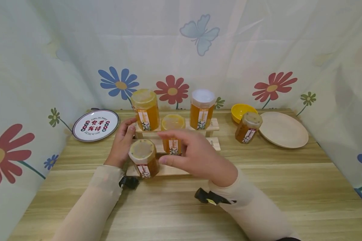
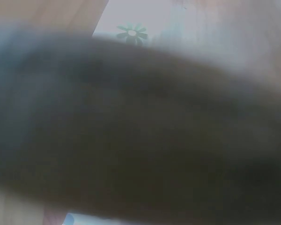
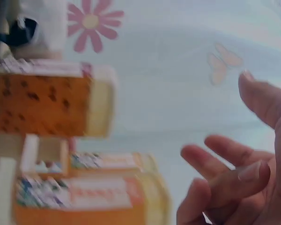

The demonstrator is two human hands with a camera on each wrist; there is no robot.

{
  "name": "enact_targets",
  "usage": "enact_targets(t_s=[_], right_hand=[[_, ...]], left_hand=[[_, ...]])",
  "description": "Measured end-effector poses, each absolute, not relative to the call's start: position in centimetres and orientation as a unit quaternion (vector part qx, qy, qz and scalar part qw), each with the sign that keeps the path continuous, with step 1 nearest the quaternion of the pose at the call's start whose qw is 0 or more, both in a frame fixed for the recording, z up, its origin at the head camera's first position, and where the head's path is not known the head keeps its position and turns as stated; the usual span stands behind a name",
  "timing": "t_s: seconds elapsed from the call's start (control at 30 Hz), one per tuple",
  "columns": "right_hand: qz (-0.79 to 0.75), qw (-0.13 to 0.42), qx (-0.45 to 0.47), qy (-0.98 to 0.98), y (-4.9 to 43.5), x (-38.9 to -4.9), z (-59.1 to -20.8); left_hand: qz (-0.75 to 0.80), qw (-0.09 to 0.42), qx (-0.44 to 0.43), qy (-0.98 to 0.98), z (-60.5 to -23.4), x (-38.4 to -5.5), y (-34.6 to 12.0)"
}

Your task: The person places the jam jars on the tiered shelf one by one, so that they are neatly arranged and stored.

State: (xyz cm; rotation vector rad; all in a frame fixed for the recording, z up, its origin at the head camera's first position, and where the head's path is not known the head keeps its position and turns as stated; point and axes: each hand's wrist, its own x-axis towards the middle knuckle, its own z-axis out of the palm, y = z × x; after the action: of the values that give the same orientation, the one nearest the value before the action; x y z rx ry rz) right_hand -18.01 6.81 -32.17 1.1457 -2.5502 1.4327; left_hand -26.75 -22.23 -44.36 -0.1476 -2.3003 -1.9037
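Observation:
A three-tier wooden stand bears hexagonal, labelled jars of amber, honey-like content. On its top tier are a yellow-lidded jar at left and a white-lidded jar at right. One yellow-lidded jar occupies the middle tier; a dark-specked jar stands at left on the lowest. My left hand is at the stand's left end, fingertips right by the top-left jar. Empty and loosely spread, my right hand overlaps the middle jar in the head view. Its fingers are apart from the thumb.
Right of the stand, another specked jar stands on the table, before a yellow bowl and beside a pale round plate. A printed white plate lies at left. Flowered curtain surrounds the table. Dark blur covers most of the left wrist view.

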Motion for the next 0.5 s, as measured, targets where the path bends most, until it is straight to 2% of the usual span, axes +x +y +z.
enact_targets(t_s=[0.2,0.5], right_hand=[[0.442,0.032,0.384,-0.810,11.3,-18.7,-30.9],[0.430,0.032,0.252,-0.866,17.7,-20.5,-29.7]], left_hand=[[-0.633,0.075,-0.050,-0.769,-44.4,-26.8,-22.2],[-0.636,0.068,-0.043,-0.767,-44.2,-26.6,-22.2]])
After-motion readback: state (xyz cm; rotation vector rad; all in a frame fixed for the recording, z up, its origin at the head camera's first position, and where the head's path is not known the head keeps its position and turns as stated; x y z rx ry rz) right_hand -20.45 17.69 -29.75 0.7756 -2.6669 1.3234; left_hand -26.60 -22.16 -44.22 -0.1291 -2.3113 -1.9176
